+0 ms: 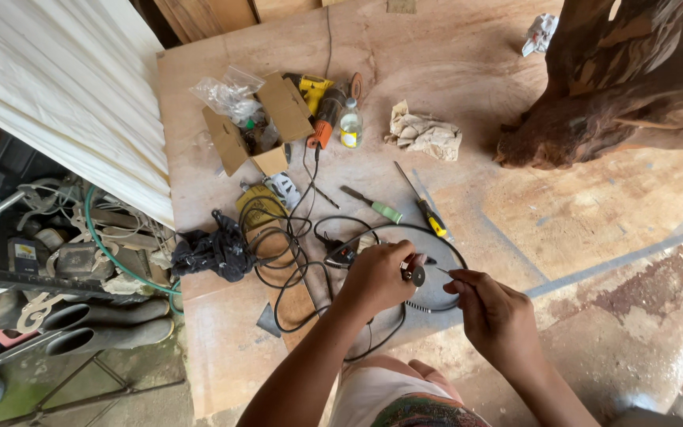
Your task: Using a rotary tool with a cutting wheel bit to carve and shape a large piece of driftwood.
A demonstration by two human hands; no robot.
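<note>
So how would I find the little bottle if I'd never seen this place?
Start at the open cardboard box near the far left of the wooden board. Just right of it lies an orange power tool, and the small clear bottle stands right beside that. It is the only upright see-through thing there, with a yellow label.

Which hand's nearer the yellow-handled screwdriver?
Left. The left hand is just below and left of the screwdriver; the right hand sits lower and to its right, farther off.

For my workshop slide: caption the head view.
Left hand grips a rotary handpiece while right hand brings a thin bit to its tip, above tangled cables.
</note>
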